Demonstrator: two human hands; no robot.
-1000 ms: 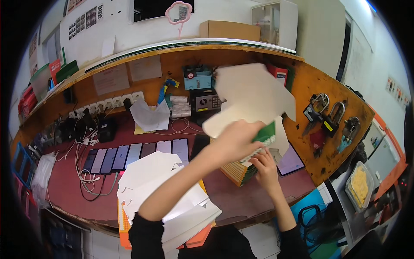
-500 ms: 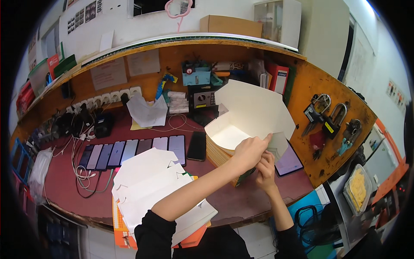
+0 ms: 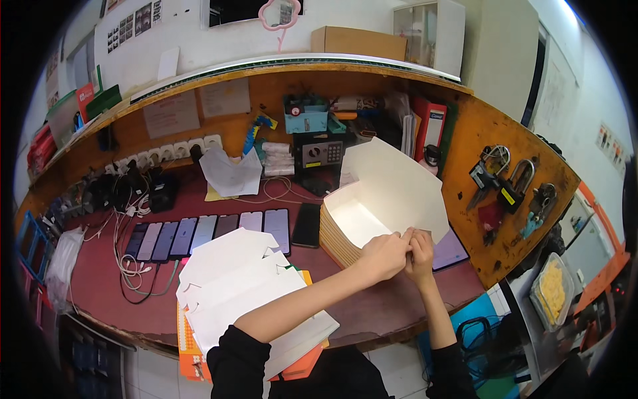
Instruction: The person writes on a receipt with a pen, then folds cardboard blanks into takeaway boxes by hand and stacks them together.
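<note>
A stack of nested cardboard boxes (image 3: pixel 335 236), white inside, stands on the right half of the desk. The top one has its broad lid flap (image 3: pixel 405 183) raised and leaning back. At the stack's near right corner my left hand (image 3: pixel 384 257) is closed, fingertips pinched on the box's corner flap. Right against it my right hand (image 3: pixel 419 258) is also closed on that flap. The fingers hide most of the pinched piece. To the left, under my left forearm, lies a pile of flat, unfolded white box blanks (image 3: pixel 256 286) with orange outer sides.
A row of phones (image 3: pixel 191 236) with cables runs behind the blanks, and a black phone (image 3: pixel 306 225) lies beside the boxes. Partly hidden by the lid is a tablet (image 3: pixel 450 253). Padlocks (image 3: pixel 512 189) hang on the right panel. A small safe (image 3: pixel 322 154) stands at the back.
The raised lid has tilted down and to the right. My hands have drawn together at the corner; the side flap that stuck out by my fingers is now mostly hidden.
</note>
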